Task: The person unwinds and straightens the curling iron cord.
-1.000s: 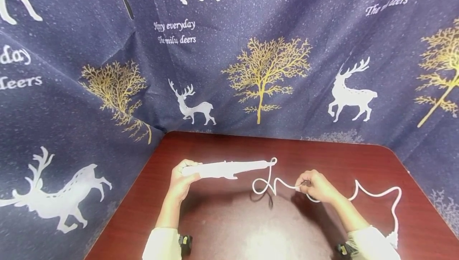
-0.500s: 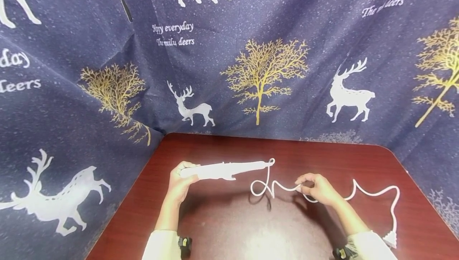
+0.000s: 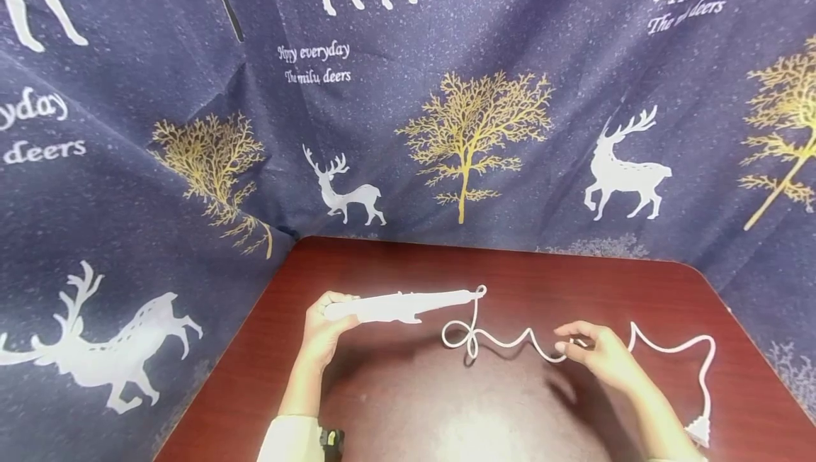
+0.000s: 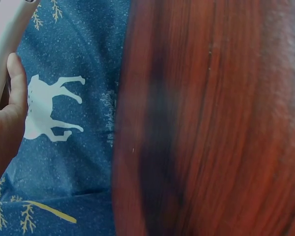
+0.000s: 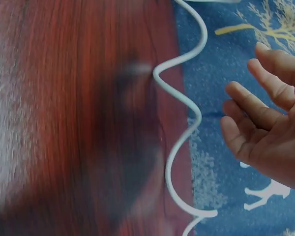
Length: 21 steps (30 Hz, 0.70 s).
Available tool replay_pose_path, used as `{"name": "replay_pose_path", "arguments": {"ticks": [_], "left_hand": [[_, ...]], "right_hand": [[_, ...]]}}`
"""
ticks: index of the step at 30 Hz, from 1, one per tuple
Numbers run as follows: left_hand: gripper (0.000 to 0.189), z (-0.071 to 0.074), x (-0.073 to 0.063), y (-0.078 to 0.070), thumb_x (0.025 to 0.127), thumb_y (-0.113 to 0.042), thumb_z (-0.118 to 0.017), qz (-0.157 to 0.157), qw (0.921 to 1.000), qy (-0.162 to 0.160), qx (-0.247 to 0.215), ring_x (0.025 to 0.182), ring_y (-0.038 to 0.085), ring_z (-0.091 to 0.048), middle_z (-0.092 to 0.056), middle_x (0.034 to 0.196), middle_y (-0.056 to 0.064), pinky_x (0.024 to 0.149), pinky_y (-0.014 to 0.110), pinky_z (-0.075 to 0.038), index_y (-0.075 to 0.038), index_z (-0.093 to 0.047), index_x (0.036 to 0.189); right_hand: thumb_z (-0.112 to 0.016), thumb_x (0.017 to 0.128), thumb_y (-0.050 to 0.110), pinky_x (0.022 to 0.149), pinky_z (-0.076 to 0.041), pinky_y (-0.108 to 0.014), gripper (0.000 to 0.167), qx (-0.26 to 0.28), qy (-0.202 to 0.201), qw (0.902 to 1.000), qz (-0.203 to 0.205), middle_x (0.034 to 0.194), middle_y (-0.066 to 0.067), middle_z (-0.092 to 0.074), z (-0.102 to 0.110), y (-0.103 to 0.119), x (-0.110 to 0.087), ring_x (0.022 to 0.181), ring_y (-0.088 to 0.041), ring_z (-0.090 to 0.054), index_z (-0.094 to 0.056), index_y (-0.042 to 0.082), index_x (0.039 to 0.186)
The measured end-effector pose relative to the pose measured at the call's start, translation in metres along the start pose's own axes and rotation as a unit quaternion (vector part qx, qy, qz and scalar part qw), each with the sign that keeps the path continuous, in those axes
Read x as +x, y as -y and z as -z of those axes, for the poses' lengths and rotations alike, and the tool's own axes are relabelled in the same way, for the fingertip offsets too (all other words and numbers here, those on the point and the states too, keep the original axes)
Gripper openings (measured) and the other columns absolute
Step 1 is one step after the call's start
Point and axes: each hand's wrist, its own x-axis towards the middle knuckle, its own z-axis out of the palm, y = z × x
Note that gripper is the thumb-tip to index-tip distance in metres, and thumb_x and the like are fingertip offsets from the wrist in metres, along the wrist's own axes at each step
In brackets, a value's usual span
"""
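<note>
In the head view my left hand (image 3: 324, 326) grips one end of a long white corded appliance that looks like a hair curling iron (image 3: 408, 305). It is held above the table, nearly level, and its surface is too bright for detail. The left wrist view shows the thumb of the left hand (image 4: 10, 123) lying along the pale curling iron (image 4: 4, 44). From its right end a white cord (image 3: 510, 344) runs in loops and waves to a plug (image 3: 699, 430). My right hand (image 3: 602, 356) hovers by the cord, fingers loosely bent and holding nothing; the right wrist view shows them apart from it.
A dark red wooden table (image 3: 408, 405) with rounded back corners lies beneath both hands. Behind it and at the left hangs a blue cloth (image 3: 382, 115) printed with deer and trees. A bright glare spot lies near the table's front.
My right hand has let go of the cord it pinched and moved right. The cord's middle stretch now lies lower and in wider waves. The left hand still holds the curling iron in much the same place.
</note>
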Motion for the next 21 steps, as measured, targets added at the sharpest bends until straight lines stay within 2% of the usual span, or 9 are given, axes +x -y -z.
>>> {"name": "replay_pose_path", "arguments": {"ticks": [4,7,10,12,14,19,21], "left_hand": [[0.035,0.001,-0.003,-0.001,0.061,0.028,-0.064,0.007,0.9998,-0.012,0.013,0.083,0.022,-0.063,-0.066,0.087,0.011,0.066,0.029,-0.053,0.018,-0.048,0.090],[0.035,0.003,-0.004,0.000,0.061,0.027,-0.065,0.014,0.9994,-0.025,0.020,0.083,0.022,-0.063,-0.066,0.087,0.011,0.066,0.029,-0.053,0.016,-0.049,0.090],[0.035,0.004,-0.006,0.001,0.061,0.027,-0.066,0.023,0.9990,-0.033,0.020,0.083,0.020,-0.063,-0.066,0.088,0.011,0.066,0.028,-0.053,0.014,-0.051,0.090],[0.034,0.004,-0.007,0.000,0.061,0.027,-0.066,0.026,0.9989,-0.036,0.018,0.082,0.020,-0.063,-0.067,0.088,0.010,0.065,0.028,-0.053,0.013,-0.052,0.089],[0.034,0.005,-0.008,-0.001,0.061,0.027,-0.065,0.023,0.9989,-0.037,0.015,0.081,0.021,-0.063,-0.067,0.087,0.011,0.065,0.027,-0.053,0.013,-0.051,0.088],[0.034,0.009,-0.008,-0.002,0.061,0.027,-0.064,0.018,0.9989,-0.041,0.017,0.081,0.021,-0.063,-0.066,0.086,0.010,0.065,0.026,-0.052,0.016,-0.048,0.089],[0.034,0.012,-0.009,-0.002,0.061,0.027,-0.064,0.020,0.9987,-0.043,0.018,0.081,0.020,-0.063,-0.066,0.085,0.009,0.065,0.026,-0.052,0.017,-0.047,0.089]], "right_hand": [[-0.070,0.083,0.015,0.069,-0.050,-0.024,0.027,0.006,-0.014,0.9998,-0.011,0.102,-0.015,-0.065,0.009,-0.002,-0.012,0.088,-0.017,-0.063,-0.064,0.001,0.105],[-0.070,0.083,0.014,0.069,-0.049,-0.021,0.024,0.004,-0.031,0.9995,-0.006,0.100,-0.012,-0.066,0.012,-0.005,-0.022,0.086,-0.011,-0.063,-0.065,0.002,0.103],[-0.068,0.085,0.013,0.069,-0.048,-0.020,0.023,0.026,-0.035,0.9990,-0.012,0.094,-0.009,-0.068,0.016,-0.008,-0.031,0.083,-0.009,-0.063,-0.064,0.000,0.104],[-0.066,0.086,0.013,0.070,-0.048,-0.020,0.025,0.045,-0.032,0.9980,-0.031,0.094,-0.008,-0.068,0.021,-0.009,-0.037,0.083,-0.010,-0.063,-0.062,-0.003,0.106],[-0.067,0.086,0.015,0.068,-0.047,-0.019,0.028,0.025,-0.042,0.9981,-0.039,0.093,-0.008,-0.068,0.027,-0.009,-0.042,0.083,-0.008,-0.062,-0.061,-0.003,0.107],[-0.073,0.080,0.019,0.065,-0.044,-0.013,0.032,-0.070,-0.078,0.9938,-0.039,0.097,-0.005,-0.067,0.043,-0.015,-0.049,0.085,0.000,-0.059,-0.065,0.000,0.106],[-0.074,0.079,0.018,0.065,-0.044,-0.012,0.033,-0.082,-0.079,0.9927,-0.039,0.097,-0.005,-0.067,0.048,-0.018,-0.051,0.085,0.001,-0.058,-0.065,0.000,0.105]]}}
